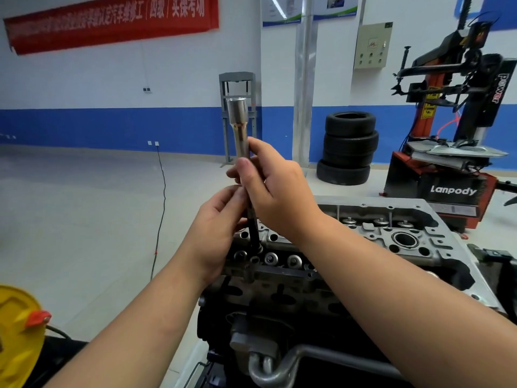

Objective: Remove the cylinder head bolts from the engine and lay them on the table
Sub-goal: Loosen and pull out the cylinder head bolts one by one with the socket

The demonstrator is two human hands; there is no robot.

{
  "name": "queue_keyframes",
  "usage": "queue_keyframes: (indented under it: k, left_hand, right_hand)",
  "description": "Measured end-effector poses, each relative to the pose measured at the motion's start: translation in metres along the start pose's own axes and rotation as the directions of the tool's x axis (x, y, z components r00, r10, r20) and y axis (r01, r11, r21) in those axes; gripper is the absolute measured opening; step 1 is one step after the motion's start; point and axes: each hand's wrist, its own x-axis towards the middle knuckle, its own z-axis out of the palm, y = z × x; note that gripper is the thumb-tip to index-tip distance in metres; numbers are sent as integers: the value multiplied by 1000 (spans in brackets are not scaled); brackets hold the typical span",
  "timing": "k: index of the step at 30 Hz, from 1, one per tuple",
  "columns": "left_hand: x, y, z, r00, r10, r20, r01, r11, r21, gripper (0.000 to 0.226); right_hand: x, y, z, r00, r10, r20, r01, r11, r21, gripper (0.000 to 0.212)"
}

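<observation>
I held a long cylinder head bolt upright above the engine, its dark shank capped by a shiny chrome socket, its lower tip just over a bolt hole. My right hand curled round the socket's stem; my left hand pinched the shank below. The grey cast head looked rough and oily. Behind, a red tyre changer read "Lanpody" and "power".

The tyre changer reads "Lanpody" on its base and "power" on its column; the red banner shows Chinese characters.
</observation>
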Motion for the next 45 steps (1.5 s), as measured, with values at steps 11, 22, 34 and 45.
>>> queue_keyframes:
  k: [11,22,34,45]
  left_hand:
    - [3,-3,0,1000,19,-25,-18,1000,13,22]
    - [1,-3,-1,999,43,-11,-42,998,45,31]
    - [0,-4,-2,999,39,-22,-39,999,34,44]
    - [1,-4,-7,999,12,-41,-12,1000,9,38]
  right_hand:
    - [1,2,-1,1000,-5,-30,6,999,35,22]
    - [-2,2,0,992,-56,-112,57,998,10,23]
    - [-2,2,1,987,-100,-125,98,995,-25,25]
    - [-1,1,2,992,-99,-83,97,995,-25,30]
